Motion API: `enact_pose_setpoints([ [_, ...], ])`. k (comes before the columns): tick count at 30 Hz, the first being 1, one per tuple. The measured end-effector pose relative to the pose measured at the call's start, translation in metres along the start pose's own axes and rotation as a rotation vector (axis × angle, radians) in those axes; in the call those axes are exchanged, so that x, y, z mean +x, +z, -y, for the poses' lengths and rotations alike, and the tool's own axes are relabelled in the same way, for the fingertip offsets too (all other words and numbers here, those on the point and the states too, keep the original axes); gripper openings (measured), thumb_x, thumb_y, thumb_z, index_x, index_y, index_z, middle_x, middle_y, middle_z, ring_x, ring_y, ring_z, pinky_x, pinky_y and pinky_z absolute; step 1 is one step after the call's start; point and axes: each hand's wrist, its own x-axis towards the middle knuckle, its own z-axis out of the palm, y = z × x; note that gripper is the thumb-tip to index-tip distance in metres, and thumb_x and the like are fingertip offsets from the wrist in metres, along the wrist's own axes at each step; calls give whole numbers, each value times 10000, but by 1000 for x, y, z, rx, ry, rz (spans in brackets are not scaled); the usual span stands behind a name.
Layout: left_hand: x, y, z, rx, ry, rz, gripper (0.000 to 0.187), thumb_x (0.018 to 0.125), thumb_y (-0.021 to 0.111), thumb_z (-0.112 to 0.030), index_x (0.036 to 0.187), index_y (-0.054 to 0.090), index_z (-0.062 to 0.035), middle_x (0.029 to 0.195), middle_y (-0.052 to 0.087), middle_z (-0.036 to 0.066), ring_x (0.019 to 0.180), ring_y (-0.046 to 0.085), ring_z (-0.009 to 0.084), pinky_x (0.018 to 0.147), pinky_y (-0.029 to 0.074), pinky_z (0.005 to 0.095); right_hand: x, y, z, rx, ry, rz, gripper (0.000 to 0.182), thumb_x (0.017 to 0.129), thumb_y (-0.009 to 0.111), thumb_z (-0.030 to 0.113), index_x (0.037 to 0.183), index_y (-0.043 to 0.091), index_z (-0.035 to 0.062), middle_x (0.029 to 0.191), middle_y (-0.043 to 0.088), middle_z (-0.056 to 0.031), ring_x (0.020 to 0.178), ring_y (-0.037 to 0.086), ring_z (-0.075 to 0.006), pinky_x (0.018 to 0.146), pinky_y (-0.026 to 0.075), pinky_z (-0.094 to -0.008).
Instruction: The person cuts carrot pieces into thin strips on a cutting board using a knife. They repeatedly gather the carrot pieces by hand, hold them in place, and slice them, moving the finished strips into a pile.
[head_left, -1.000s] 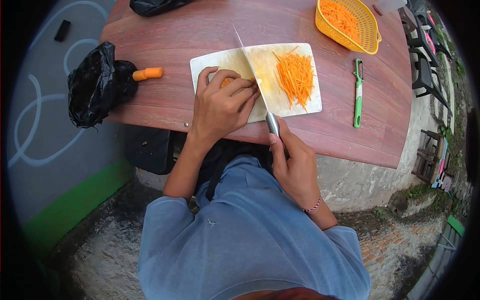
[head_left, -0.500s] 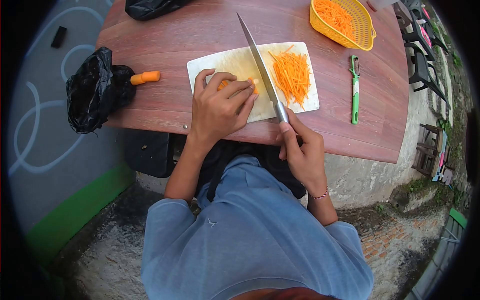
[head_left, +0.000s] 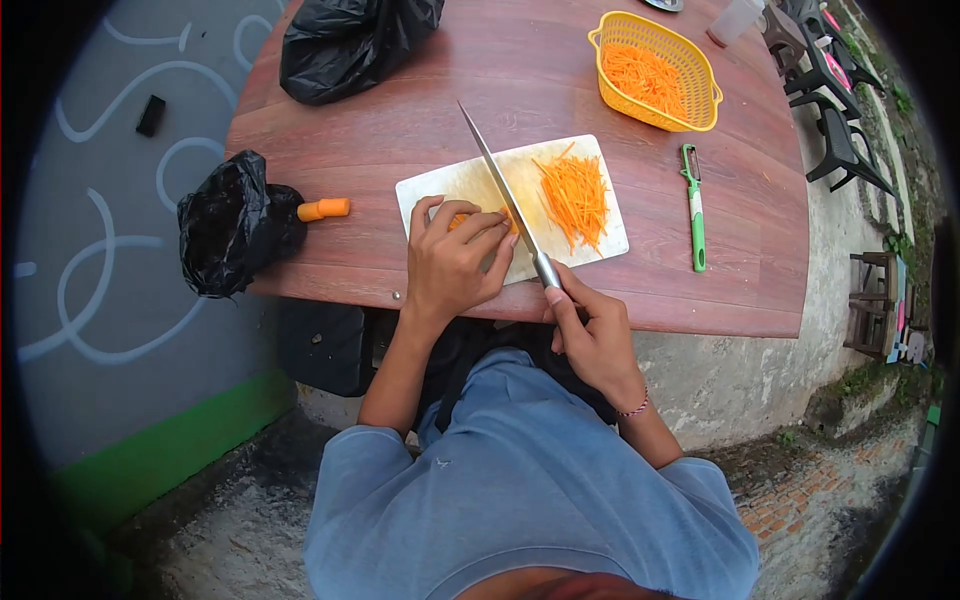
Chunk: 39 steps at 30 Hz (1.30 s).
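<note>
My left hand [head_left: 453,258] is closed over carrot slices [head_left: 459,221] on the white cutting board [head_left: 425,187], its fingers curled and hiding most of them. In my right hand [head_left: 593,330] is the handle of a long kitchen knife [head_left: 503,187]. The blade slants away to the upper left, right beside my left fingertips, with bits of orange carrot at its edge. To the right of the blade, a pile of carrot strips [head_left: 575,200] lies on the board.
A yellow basket [head_left: 708,108] of carrot strips stands at the back right, and a green-handled peeler [head_left: 697,225] lies right of the board. Carrot pieces [head_left: 323,209] sit left, beside a black plastic bag [head_left: 232,225]. Another black bag [head_left: 350,50] is farther back on the wooden table [head_left: 500,60].
The knife blade has shifted left against my left fingertips, where before there was a gap. My head's view has moved, so the table sits lower in the picture.
</note>
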Motion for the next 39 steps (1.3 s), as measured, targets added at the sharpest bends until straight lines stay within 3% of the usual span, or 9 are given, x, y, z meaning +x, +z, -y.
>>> enact_pose_setpoints([
  [10,2,-1,-2,-17,-11,-4,123,853,827,-165,952,847,-94,1034,818,-7,977,711,199,1020,455,448,-5,-2,5,-4,-42,-3,424,1068,643,164,1447,639,-26,802,691,-243,716,731,-265,723,561,-381],
  [12,2,-2,-3,-26,-22,0,122,853,828,-166,951,848,-96,1032,819,-6,973,713,198,1016,454,447,-6,-4,6,-45,-10,26,430,1071,635,174,1455,632,-21,831,698,-269,727,740,-308,730,562,-394],
  [13,2,-1,-3,-31,-21,-5,120,854,826,-163,950,848,-96,1026,820,-5,969,714,199,1014,454,446,-7,-5,6,-77,-20,23,429,1073,630,184,1449,632,-22,885,709,-304,789,754,-400,747,569,-428],
  [19,1,-1,-2,-38,-22,2,106,850,827,-155,936,846,-95,1020,819,2,979,714,210,1019,453,452,-11,-5,16,-156,-52,3,396,1071,630,189,1383,657,-53,947,708,-347,906,731,-495,779,570,-510],
  [32,-2,0,-3,-56,-70,34,111,849,802,-142,934,846,-87,1028,820,-13,975,710,206,1083,416,509,20,2,15,-185,-119,-6,381,1085,612,207,1360,666,-52,843,697,-324,822,707,-507,720,554,-522],
  [33,-2,0,-2,-48,-65,31,105,854,804,-139,934,845,-85,1018,821,-9,979,712,206,1068,427,493,15,-1,11,-177,-101,-10,398,1091,614,207,1398,652,-42,793,688,-298,717,726,-436,672,552,-471],
  [34,0,0,-2,-39,-55,22,100,858,806,-135,934,845,-83,1008,822,-6,983,715,207,1053,438,477,13,-3,10,-177,-91,-15,398,1091,614,207,1398,652,-42,793,688,-298,717,726,-436,672,552,-471],
  [37,2,-2,-2,-56,-56,25,102,862,799,-129,937,846,-79,1015,827,-4,979,717,210,1057,442,469,4,-6,8,-57,20,-11,439,1104,609,222,1469,623,-21,683,658,-192,546,694,-208,580,538,-372],
  [39,3,-4,-2,-63,-54,25,99,861,799,-125,933,845,-77,1028,831,2,982,717,216,1054,450,458,5,-9,8,-62,26,-21,439,1105,605,222,1471,623,-20,676,658,-181,547,697,-212,578,539,-369],
])
